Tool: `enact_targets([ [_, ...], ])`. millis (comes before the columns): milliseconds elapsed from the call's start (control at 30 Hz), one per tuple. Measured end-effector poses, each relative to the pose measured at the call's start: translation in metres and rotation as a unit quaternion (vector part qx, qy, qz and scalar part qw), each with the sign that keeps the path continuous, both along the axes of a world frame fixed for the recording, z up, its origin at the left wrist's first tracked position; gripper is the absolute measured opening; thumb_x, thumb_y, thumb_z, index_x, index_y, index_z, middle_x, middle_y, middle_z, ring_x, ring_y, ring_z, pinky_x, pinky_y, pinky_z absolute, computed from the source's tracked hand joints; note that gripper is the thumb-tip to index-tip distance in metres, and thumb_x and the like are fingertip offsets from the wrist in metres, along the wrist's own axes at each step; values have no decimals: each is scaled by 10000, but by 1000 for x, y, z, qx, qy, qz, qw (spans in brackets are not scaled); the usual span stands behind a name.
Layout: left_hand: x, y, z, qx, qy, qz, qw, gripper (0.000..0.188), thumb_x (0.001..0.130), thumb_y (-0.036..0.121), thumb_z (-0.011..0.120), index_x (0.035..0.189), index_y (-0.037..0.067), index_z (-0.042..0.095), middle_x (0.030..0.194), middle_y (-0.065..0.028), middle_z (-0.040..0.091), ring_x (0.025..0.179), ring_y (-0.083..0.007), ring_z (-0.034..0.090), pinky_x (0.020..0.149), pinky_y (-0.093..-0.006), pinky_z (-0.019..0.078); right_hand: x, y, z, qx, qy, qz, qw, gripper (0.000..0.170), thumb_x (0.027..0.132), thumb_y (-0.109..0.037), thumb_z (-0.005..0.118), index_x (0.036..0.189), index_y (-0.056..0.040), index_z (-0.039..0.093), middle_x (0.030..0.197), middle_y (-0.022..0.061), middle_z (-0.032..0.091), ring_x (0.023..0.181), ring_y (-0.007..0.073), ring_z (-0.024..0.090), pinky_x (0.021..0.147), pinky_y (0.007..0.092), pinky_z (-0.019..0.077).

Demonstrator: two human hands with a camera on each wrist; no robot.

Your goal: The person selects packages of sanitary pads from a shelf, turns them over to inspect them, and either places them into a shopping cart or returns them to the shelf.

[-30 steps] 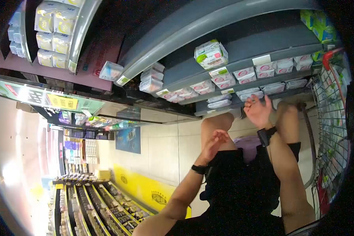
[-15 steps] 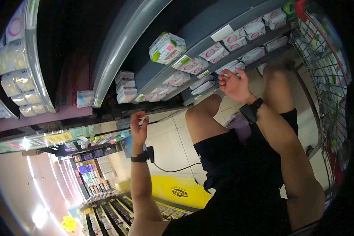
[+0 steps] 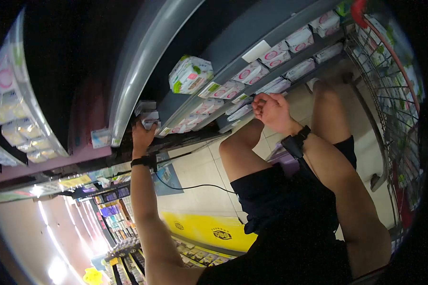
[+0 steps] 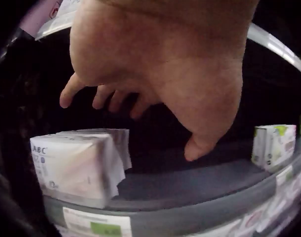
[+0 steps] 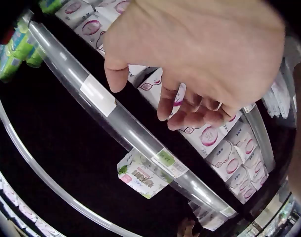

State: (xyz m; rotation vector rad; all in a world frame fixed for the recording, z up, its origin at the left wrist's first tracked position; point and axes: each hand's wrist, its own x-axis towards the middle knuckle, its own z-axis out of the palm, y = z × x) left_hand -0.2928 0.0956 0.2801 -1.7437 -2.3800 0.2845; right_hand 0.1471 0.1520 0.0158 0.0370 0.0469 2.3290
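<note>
My left hand reaches in at the left end of the shelf, right by a small stack of white packs. In the left wrist view its fingers and thumb spread apart over the front white pack marked ABC, with nothing between them. My right hand hangs in front of the lower shelves with loosely curled fingers and holds nothing. Behind it in the right wrist view are white packs with pink ovals. A white and green pack stands alone on the upper shelf.
A wire shopping cart full of packs stands at my right. Rounded shelf edges run overhead, with more stacked packs at the far left. A cable hangs from the left wrist. Below is a yellow panel.
My left hand has moved from near my knee up and left to the stack of white packs. The right hand has moved slightly left, its fingers curling a little more. The view has turned.
</note>
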Motion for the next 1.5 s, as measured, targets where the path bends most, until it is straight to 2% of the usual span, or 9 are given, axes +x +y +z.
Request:
enact_targets([
  [100,-29,33,-1,-139,20,243,960,943,709,510,782,1405,-9,417,1366,-302,497,1305,-413,448,1054,-457,403,-13,-1,-2,9,14,-5,1000,420,879,-448,513,995,-52,590,946,82,583,842,182,507,753,308,396],
  [167,-128,43,-31,-176,-23,209,962,1006,682,630,762,1412,14,447,1449,-238,449,1358,-331,423,1098,-409,368,-25,-1,1,2,3,-4,1000,452,860,-467,508,1014,-48,576,951,100,571,828,190,496,757,307,390],
  [400,-48,86,-13,-48,-239,202,948,1079,649,638,797,1451,30,407,1476,-205,433,1388,-354,382,1154,-397,292,-46,-8,4,-16,11,50,999,443,863,-473,557,1012,-57,588,946,82,606,849,167,541,771,291,406],
  [500,-71,94,-45,-65,-3,88,994,1059,667,606,805,1451,22,398,1462,-225,441,1379,-364,390,1138,-402,317,-59,-9,4,-30,13,64,997,426,867,-464,566,1005,-61,590,956,70,614,871,164,550,769,292,403],
  [867,-67,101,-14,-61,-40,-134,988,799,762,442,775,1377,32,472,1343,-239,532,1282,-403,471,1076,-458,370,-89,-29,-20,-50,-22,81,995,382,888,-442,537,973,-74,597,890,53,599,795,153,515,713,285,378],
  [1067,-50,84,-46,-44,116,-176,977,735,830,301,726,1448,73,400,1409,-203,492,1336,-412,413,1109,-526,303,-77,-17,-10,-22,-52,31,998,326,925,-403,537,923,-89,624,874,30,637,768,136,560,682,281,412],
  [1300,45,64,-13,-29,-32,-133,990,554,833,171,683,1359,164,508,1357,-131,545,1301,-350,457,1075,-629,264,-59,-24,-20,6,-100,13,995,276,947,-358,518,936,-102,621,888,27,644,739,139,558,672,282,415],
  [1400,89,36,20,-55,59,-145,986,522,781,31,623,1278,164,536,1305,-111,559,1280,-341,467,1054,-642,276,-43,-32,-29,41,-121,23,991,263,955,-347,516,937,-107,623,897,22,646,762,141,559,682,282,412],
  [1500,136,-14,47,18,54,-306,950,551,730,-26,600,1260,89,504,1257,-116,563,1232,-333,493,1031,-622,291,-39,-35,-27,65,-129,48,988,266,971,-345,506,962,-105,620,936,35,659,826,157,581,702,288,420],
])
